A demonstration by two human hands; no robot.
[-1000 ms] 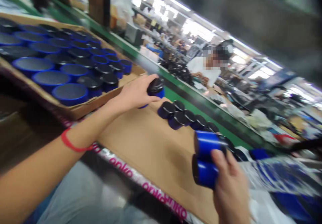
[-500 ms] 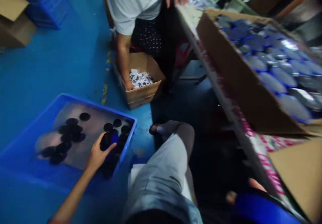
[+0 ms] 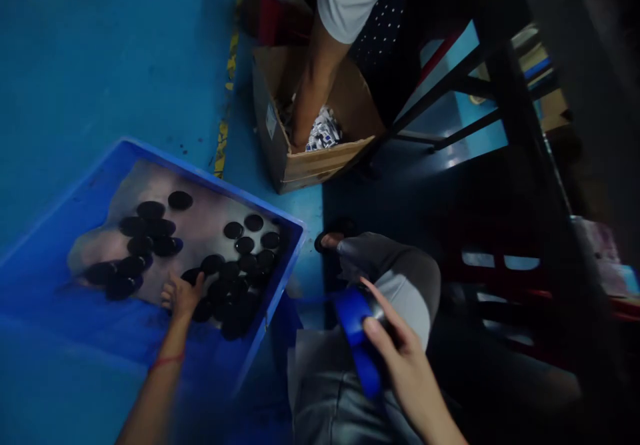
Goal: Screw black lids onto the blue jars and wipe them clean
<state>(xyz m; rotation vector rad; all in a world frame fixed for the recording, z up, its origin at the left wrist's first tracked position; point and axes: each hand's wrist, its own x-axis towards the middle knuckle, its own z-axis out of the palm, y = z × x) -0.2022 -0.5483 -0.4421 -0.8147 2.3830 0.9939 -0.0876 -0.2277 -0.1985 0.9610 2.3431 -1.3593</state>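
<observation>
My left hand (image 3: 181, 296) rests inside a blue plastic crate (image 3: 215, 181), fingers apart, touching or nearly touching black-lidded jars (image 3: 235, 291) and holding nothing visible. The jars stand in loose clusters on a pale liner, lids up, with their bodies mostly hidden. My right hand (image 3: 403, 358) is shut around a blue cylindrical jar (image 3: 356, 338) above my lap. Its lid is hidden or blurred. A co-worker's forearm (image 3: 317, 85) reaches down into a cardboard box (image 3: 310, 165) holding small white packets (image 3: 324, 130).
The crate stands on a blue floor (image 3: 100, 45) marked by a worn yellow line (image 3: 225, 118). My knee in grey shorts (image 3: 400, 278) lies beside the crate. Dark metal table legs (image 3: 530, 138) and a red stool (image 3: 500, 278) stand to the right.
Since the earliest frame, the view has swung from the tabletop down to the floor crate. My left hand no longer grips a jar there, and its fingers have spread. My right hand still holds blue.
</observation>
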